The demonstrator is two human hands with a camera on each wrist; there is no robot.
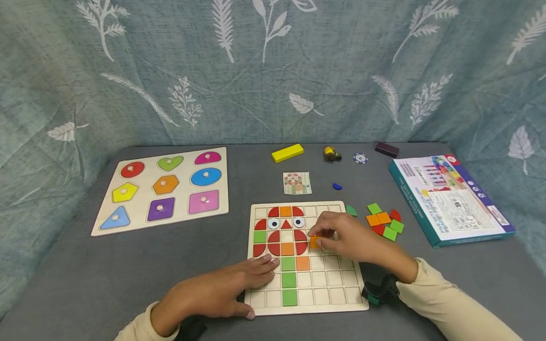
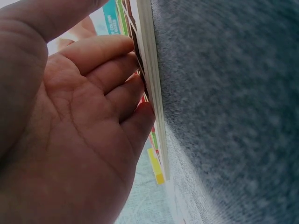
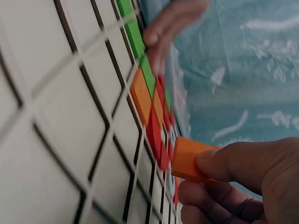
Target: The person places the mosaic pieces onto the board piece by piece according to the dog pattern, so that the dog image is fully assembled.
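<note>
A square grid board (image 1: 334, 279) of light wood lies on the table, with red, green and orange pieces and two eye tiles set into it. My right hand (image 1: 351, 235) pinches an orange square tile (image 3: 189, 158) between thumb and fingers, over the board's right half beside the red shapes. Fingers of my left hand (image 1: 222, 290) lie nearly straight across the board's left side, with the thumb by the near edge. Seen from the left wrist, the palm faces the camera and the fingertips meet the board's edge (image 2: 152, 79).
Loose tiles (image 1: 390, 233) lie right of the board, before a teal box (image 1: 456, 199). A pattern card (image 1: 297, 183), a blue piece (image 1: 337, 186) and a yellow block (image 1: 287, 153) lie behind it. A knobbed shape puzzle (image 1: 141, 199) occupies the left.
</note>
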